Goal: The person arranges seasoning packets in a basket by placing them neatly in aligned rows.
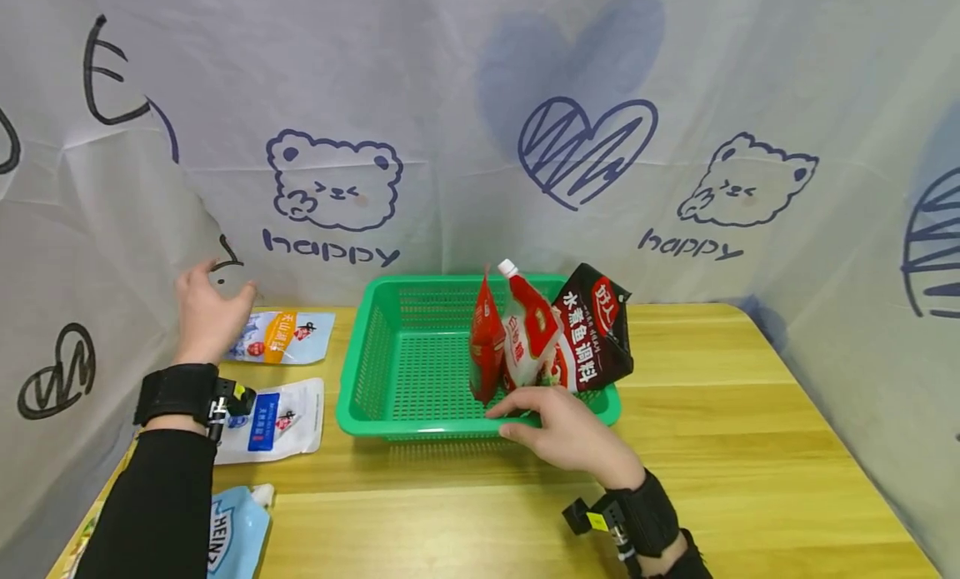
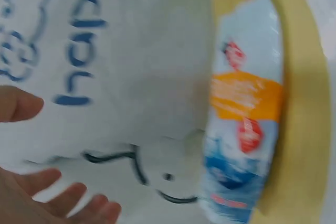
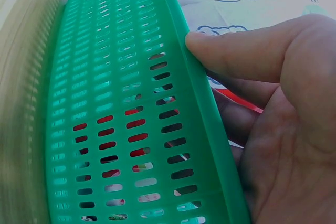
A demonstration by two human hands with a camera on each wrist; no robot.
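Note:
My left hand point(image 1: 212, 312) is held above a blue and white packet with an orange band point(image 1: 307, 337), thumb and fingers spread apart. In the left wrist view that packet point(image 2: 244, 103) is blurred and apart from the fingers. With the right hand point(image 1: 570, 433) I grip the near rim of a green plastic basket point(image 1: 442, 427); the thumb is outside and the fingers reach inside. Standing in the basket's right part are a red pouch point(image 1: 486, 346), a red and white pouch with a white cap point(image 1: 528, 333) and a black seasoning packet point(image 1: 600, 337) leaning over the right rim.
A white packet with a blue label point(image 1: 296, 421) lies nearer on the left, partly under the left wrist. Closer still is a light blue Heinz pouch point(image 1: 243, 529), partly hidden by the sleeve. A printed cloth point(image 1: 450, 104) hangs behind the wooden table point(image 1: 750, 446).

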